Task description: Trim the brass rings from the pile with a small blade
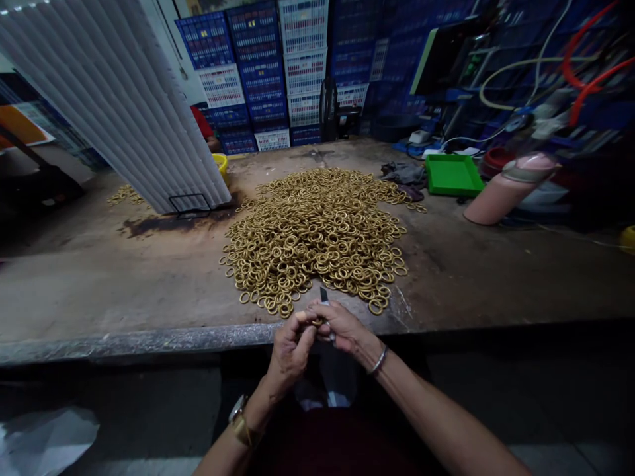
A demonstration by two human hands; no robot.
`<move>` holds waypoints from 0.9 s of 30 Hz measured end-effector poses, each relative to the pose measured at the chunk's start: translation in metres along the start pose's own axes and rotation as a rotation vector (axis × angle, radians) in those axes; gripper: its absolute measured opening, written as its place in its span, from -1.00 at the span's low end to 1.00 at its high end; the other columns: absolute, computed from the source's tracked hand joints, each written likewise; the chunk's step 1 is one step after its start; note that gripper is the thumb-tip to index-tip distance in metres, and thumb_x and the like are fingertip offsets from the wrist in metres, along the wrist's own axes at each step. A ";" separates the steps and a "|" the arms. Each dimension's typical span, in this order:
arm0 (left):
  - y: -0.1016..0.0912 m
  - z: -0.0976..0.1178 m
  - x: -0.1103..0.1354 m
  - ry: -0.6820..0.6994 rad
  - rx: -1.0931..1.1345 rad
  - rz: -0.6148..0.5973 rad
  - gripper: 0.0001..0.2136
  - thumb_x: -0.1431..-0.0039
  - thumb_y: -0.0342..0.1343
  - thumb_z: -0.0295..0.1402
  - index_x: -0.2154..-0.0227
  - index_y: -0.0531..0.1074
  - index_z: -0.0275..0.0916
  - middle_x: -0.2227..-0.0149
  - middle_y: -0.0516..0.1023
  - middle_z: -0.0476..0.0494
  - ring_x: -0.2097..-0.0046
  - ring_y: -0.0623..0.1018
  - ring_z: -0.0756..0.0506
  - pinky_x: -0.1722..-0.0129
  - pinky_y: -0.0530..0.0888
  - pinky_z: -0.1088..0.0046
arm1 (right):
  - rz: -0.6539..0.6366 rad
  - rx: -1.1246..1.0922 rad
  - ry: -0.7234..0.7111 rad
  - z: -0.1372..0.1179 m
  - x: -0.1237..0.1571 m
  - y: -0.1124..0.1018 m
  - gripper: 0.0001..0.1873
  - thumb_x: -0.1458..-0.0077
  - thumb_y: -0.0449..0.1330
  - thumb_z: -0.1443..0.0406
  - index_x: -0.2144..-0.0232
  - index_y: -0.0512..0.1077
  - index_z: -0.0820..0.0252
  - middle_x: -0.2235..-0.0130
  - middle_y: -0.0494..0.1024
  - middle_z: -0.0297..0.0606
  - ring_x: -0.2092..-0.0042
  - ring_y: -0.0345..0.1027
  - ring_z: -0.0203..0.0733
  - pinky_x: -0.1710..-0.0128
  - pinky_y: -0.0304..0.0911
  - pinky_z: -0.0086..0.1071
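A big heap of brass-coloured rings lies on the worn workbench, reaching almost to its front edge. Just below that edge my two hands meet over my lap. My left hand is closed, its fingertips pinching a brass ring between both hands. My right hand is closed around a small dark blade-like tool whose tip points up toward the heap. A watch sits on my left wrist, a bangle on my right.
A tall white corrugated stack stands back left, a yellow tub and a person in red behind it. A green tray, grey rag, pink cylinder, hoses and blue and white crates fill the back.
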State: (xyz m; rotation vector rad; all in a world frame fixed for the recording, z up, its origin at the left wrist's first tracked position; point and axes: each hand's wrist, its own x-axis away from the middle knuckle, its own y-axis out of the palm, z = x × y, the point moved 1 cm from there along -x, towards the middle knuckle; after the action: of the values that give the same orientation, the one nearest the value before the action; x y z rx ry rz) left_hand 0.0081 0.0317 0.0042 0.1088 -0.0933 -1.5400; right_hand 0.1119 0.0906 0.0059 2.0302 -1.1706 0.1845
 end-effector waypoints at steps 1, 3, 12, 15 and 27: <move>-0.001 0.000 0.000 0.017 -0.036 0.009 -0.81 -0.03 0.08 -0.32 0.28 0.39 -0.26 0.35 0.53 -0.13 0.31 0.52 -0.06 0.26 0.44 0.42 | 0.001 0.001 0.008 -0.001 0.001 0.001 -0.71 0.32 0.23 0.28 0.62 0.13 0.19 0.71 0.11 -0.61 0.74 -0.12 -0.58 0.76 -0.20 -0.62; -0.001 0.001 -0.001 0.022 -0.065 0.042 -0.83 -0.02 0.10 -0.30 0.34 0.40 -0.26 0.40 0.53 -0.11 0.36 0.52 -0.05 0.31 0.44 0.45 | 0.010 0.029 -0.003 0.000 0.001 0.002 -0.71 0.29 0.22 0.25 0.61 0.13 0.19 0.71 0.09 -0.61 0.73 -0.12 -0.57 0.76 -0.19 -0.62; -0.001 -0.005 -0.003 -0.262 0.192 0.144 -0.74 0.02 0.10 -0.15 0.39 0.29 -0.24 0.67 0.20 0.16 0.69 0.15 0.16 0.70 0.07 0.67 | 0.212 0.554 -0.341 0.009 0.004 -0.004 -0.71 0.08 0.11 0.09 0.50 0.27 0.21 0.70 0.18 -0.53 0.70 -0.03 -0.48 0.73 -0.10 -0.57; -0.002 -0.001 -0.001 -0.322 0.237 0.118 -0.72 0.03 0.10 -0.13 0.40 0.26 -0.23 0.65 0.18 0.16 0.69 0.12 0.17 0.71 0.04 0.68 | 0.220 0.601 -0.336 0.009 0.004 -0.004 -0.71 0.09 0.12 0.09 0.51 0.28 0.21 0.73 0.15 -0.53 0.69 -0.04 -0.47 0.72 -0.10 -0.55; 0.001 0.006 0.001 -0.333 0.349 0.095 -0.70 0.06 0.13 -0.13 0.40 0.22 -0.22 0.63 0.18 0.16 0.68 0.11 0.17 0.72 0.02 0.69 | 0.266 1.053 -0.609 0.006 0.008 -0.014 -0.84 0.03 0.02 0.31 0.56 0.34 0.20 0.58 0.34 -0.37 0.53 0.12 -0.36 0.50 0.01 -0.49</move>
State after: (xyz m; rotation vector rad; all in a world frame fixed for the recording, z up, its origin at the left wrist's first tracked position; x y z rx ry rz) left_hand 0.0085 0.0305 0.0107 0.1211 -0.6235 -1.4230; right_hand 0.1258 0.0852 -0.0023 2.9433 -2.0107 0.3898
